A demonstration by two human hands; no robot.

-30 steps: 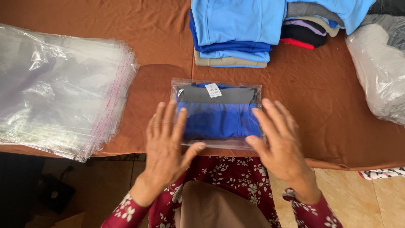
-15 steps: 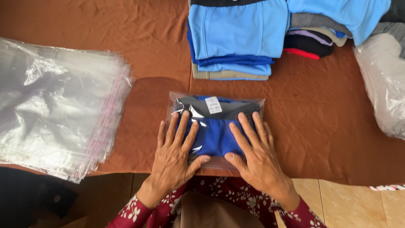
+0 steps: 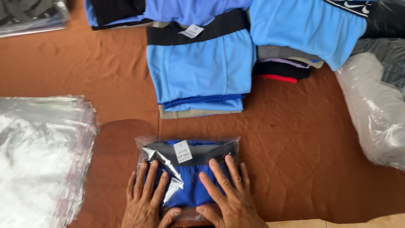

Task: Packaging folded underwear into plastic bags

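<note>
A dark blue folded garment with a grey waistband and a white label lies inside a clear plastic bag (image 3: 187, 152) near the table's front edge. My left hand (image 3: 145, 198) lies flat on the bag's left half, fingers spread. My right hand (image 3: 225, 192) presses flat on its right half, thumb close to my left thumb. Both palms rest on top of the bagged garment; neither grasps it.
A stack of empty clear bags (image 3: 38, 156) lies at the left. Piles of folded light blue garments (image 3: 198, 67) sit behind the bag, more garments (image 3: 303, 25) at the back right. A plastic-wrapped bundle (image 3: 375, 109) lies at the right. A brown cloth (image 3: 295, 147) covers the table.
My hands slid from the bag's outer sides in toward its middle and lower part. The view has tilted up, showing more of the folded piles behind.
</note>
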